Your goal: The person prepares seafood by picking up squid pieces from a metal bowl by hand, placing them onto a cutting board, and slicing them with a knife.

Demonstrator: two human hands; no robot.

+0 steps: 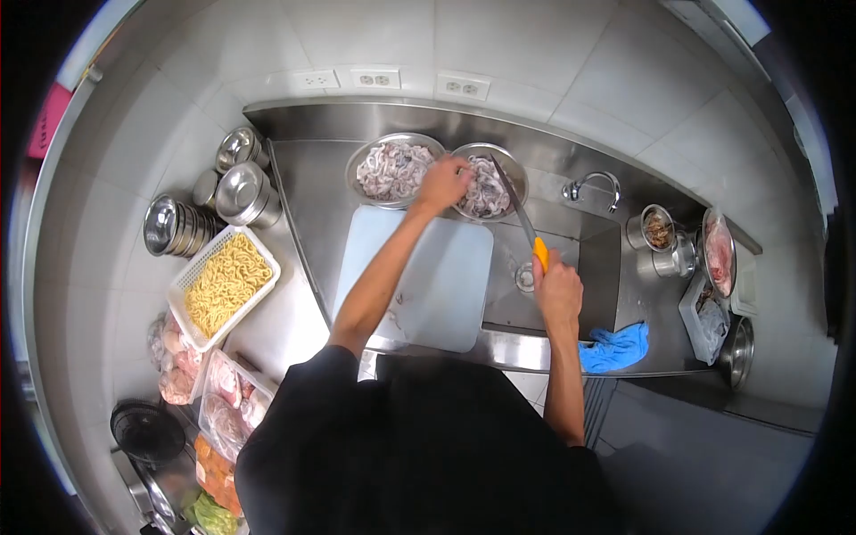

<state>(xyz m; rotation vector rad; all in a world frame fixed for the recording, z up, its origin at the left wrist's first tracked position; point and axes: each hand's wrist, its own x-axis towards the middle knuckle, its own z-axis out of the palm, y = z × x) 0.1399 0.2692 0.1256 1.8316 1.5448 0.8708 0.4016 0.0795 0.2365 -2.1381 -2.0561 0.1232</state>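
Observation:
A knife with a yellow handle [540,253] is in my right hand [559,287], fingers wrapped round it. Its long blade [514,198] slants up and left, the tip over the right metal bowl [524,172]. That bowl holds pale, purplish cut squid [486,189], by the look of it. My left hand [443,185] is at the bowl's left rim, its fingers blurred and partly hidden. Beside it, the left metal bowl [351,181] holds more of the same pieces [389,169]. Below the bowls lies a white cutting board [441,285] with a few scraps.
A sink [593,281] with a faucet [593,185] lies right of the board. A blue cloth [615,348] rests on the front edge. Noodles [227,283] fill a white basket at left, near stacked metal bowls [245,192] and bagged meat [234,401]. A fish-like piece [718,250] sits far right.

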